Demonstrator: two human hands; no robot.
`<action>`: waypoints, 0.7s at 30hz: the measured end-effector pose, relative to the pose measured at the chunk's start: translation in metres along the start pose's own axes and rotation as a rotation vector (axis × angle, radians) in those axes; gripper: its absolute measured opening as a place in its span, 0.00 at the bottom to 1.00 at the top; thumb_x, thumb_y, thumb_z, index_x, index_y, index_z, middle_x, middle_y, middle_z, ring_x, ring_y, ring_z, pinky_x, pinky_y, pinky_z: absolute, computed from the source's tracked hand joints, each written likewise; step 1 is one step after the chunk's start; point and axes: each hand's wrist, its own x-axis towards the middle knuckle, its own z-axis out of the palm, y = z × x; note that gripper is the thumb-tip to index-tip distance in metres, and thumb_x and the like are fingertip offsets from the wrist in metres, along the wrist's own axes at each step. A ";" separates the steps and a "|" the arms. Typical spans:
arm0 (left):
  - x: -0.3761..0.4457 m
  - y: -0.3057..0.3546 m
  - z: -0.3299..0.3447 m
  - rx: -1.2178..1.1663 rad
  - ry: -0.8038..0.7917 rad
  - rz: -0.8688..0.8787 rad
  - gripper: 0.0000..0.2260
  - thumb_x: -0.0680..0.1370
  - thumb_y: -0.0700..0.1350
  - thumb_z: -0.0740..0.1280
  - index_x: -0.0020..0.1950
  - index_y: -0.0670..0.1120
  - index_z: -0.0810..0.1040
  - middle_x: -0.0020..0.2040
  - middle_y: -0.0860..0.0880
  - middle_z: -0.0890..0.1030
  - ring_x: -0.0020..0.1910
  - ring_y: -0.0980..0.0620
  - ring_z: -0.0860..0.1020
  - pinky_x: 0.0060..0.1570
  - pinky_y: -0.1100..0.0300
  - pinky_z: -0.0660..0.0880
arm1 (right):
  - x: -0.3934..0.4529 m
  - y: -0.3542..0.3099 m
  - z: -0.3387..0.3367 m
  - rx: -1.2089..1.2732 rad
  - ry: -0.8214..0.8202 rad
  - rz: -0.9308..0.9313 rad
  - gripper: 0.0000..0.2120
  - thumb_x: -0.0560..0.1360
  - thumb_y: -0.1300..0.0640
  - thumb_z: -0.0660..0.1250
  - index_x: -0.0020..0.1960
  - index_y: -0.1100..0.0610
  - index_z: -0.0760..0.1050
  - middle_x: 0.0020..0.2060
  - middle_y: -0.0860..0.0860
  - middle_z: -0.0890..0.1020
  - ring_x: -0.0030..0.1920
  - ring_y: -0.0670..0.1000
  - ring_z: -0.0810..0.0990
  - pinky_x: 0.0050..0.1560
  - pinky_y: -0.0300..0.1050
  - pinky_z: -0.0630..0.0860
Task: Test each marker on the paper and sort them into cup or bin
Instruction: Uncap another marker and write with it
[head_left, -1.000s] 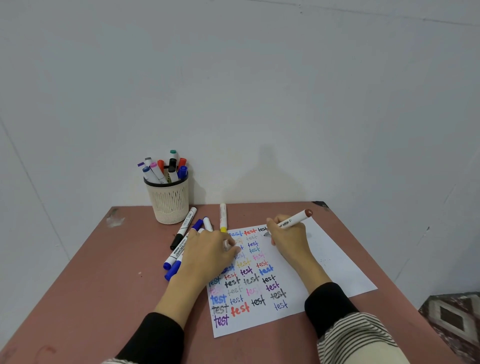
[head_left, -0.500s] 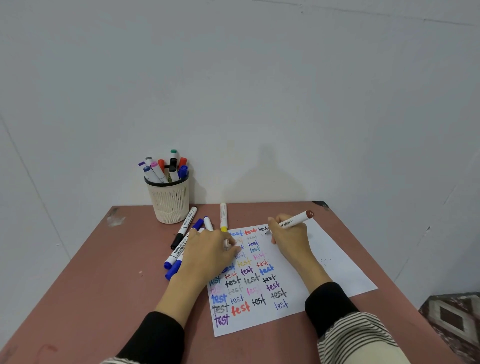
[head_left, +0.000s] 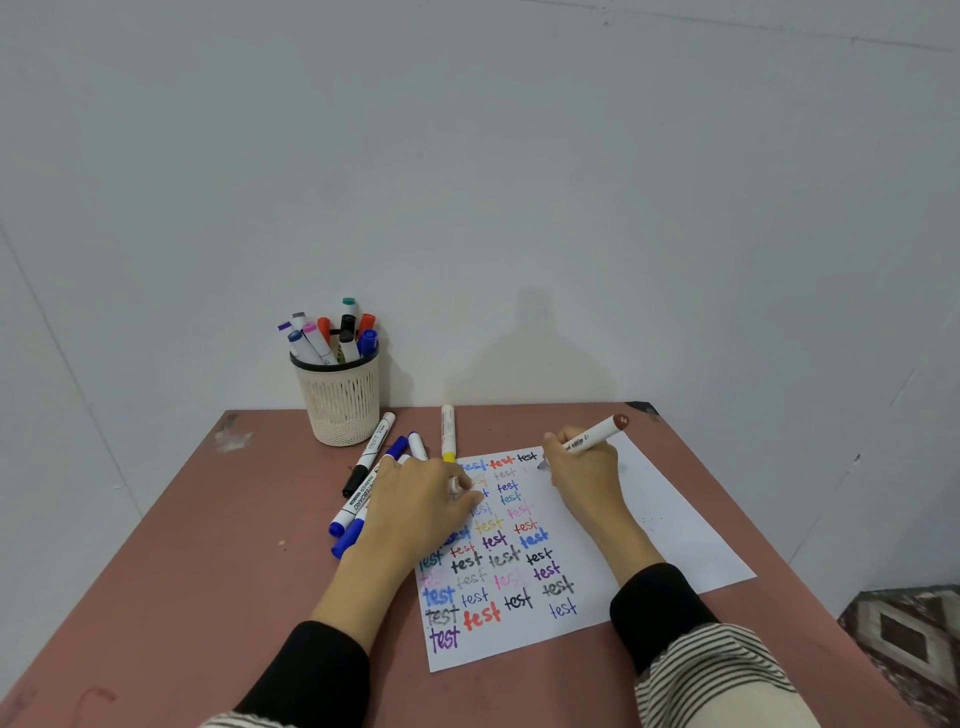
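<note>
Handwritten word "test", repeated in rows across the left half of the sheet of paper (head_left: 644, 525) in blue, red, black, purple, pink, orange and grey ink; the sheet lies near the counter's right edge. Printed label "WHITEBOARD MARKER" runs along the barrel of a blue-capped whiteboard marker (head_left: 358, 501) lying towards the counter's far left corner (smaller print beside it is illegible). Barrel print on the remaining markers is too small to read.

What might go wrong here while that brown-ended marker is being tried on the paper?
The right hand rests over the paper beside fresh "test" words, so ink might smear. The left hand lies against the loose markers; a nudge could roll them along the table. The crowded cup could tip.
</note>
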 end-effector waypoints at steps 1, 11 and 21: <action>0.000 0.000 0.000 0.000 0.000 0.001 0.15 0.77 0.63 0.61 0.56 0.58 0.79 0.32 0.57 0.67 0.42 0.54 0.69 0.59 0.56 0.63 | 0.001 0.000 0.000 0.016 0.012 0.011 0.14 0.76 0.61 0.64 0.33 0.61 0.66 0.24 0.51 0.68 0.36 0.55 0.80 0.25 0.34 0.64; 0.001 -0.002 0.001 0.013 0.012 0.001 0.16 0.77 0.63 0.61 0.57 0.58 0.79 0.35 0.55 0.70 0.42 0.54 0.69 0.59 0.56 0.63 | -0.002 -0.001 0.001 0.023 0.020 -0.008 0.15 0.78 0.59 0.64 0.34 0.61 0.67 0.29 0.56 0.71 0.28 0.49 0.68 0.26 0.38 0.63; 0.001 -0.002 -0.001 0.042 0.012 0.010 0.16 0.78 0.63 0.61 0.58 0.58 0.79 0.36 0.55 0.71 0.43 0.54 0.69 0.57 0.57 0.62 | -0.001 -0.005 -0.004 0.212 0.051 0.041 0.13 0.77 0.51 0.68 0.38 0.59 0.73 0.28 0.52 0.78 0.27 0.45 0.72 0.31 0.38 0.68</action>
